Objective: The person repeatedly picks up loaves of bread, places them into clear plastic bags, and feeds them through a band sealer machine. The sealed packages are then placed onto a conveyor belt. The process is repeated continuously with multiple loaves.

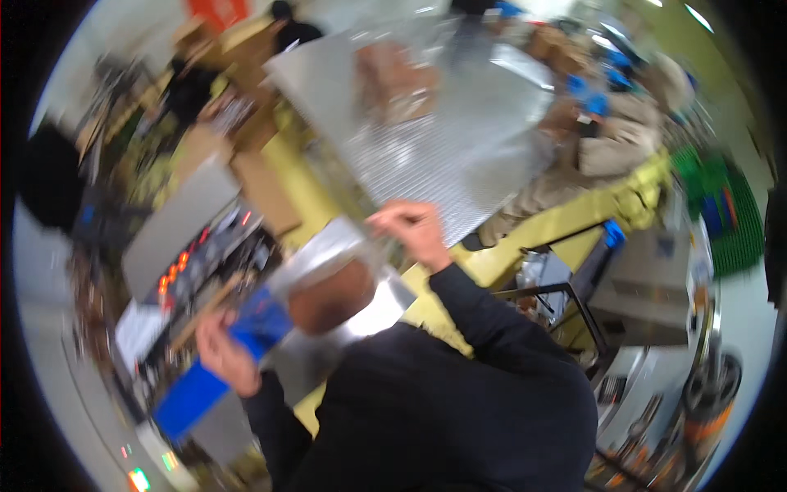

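Observation:
The picture is motion-blurred. My right hand pinches the lower edge of a large silvery bubble-textured sheet that stands up in front of me. My left hand is closed around a flat blue object low on the left. Between the two hands lies a brown rounded thing inside shiny clear wrap; whether either hand touches it I cannot tell. Both forearms wear black sleeves.
A yellow-edged worktable runs across the middle. Cardboard boxes and a grey machine with red lights stand on the left. Another person in beige works at the upper right. Green crates and a black metal frame are to the right.

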The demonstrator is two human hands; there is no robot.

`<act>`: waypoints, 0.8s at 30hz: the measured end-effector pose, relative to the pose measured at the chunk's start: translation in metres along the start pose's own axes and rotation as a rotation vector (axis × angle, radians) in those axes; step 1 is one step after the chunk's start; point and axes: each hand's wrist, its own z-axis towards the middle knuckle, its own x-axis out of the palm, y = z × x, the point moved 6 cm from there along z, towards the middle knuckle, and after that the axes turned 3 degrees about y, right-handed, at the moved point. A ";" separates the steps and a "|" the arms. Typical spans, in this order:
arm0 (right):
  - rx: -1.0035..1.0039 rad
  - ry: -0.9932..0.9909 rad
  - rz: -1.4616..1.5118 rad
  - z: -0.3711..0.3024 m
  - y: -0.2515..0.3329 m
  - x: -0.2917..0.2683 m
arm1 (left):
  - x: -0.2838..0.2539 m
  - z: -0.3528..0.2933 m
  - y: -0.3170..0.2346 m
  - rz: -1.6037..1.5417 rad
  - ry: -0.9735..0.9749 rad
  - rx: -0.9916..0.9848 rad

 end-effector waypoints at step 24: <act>0.305 0.149 0.144 -0.058 -0.140 -0.030 | 0.004 -0.046 0.087 -0.280 0.208 -0.363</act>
